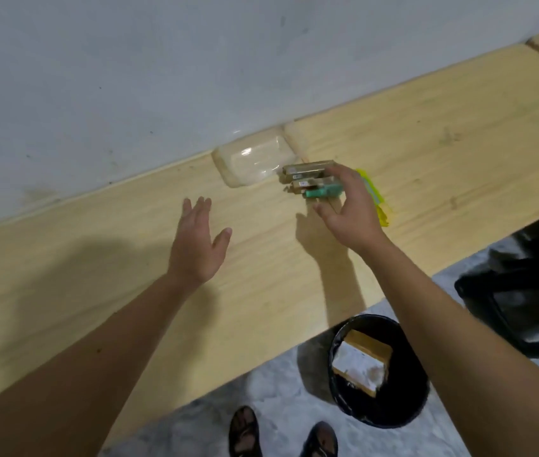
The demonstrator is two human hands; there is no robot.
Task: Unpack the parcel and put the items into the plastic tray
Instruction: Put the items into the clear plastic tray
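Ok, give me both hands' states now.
Left hand: open, empty, above the table.
Right hand: closed on a stack of small boxes.

We read no text: small white labels (298,176) on the ends of the brown flat boxes (307,167) are too blurred to make out.

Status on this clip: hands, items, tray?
Left hand open, empty. Right hand gripping small boxes beside clear plastic tray. Tray empty; path clear.
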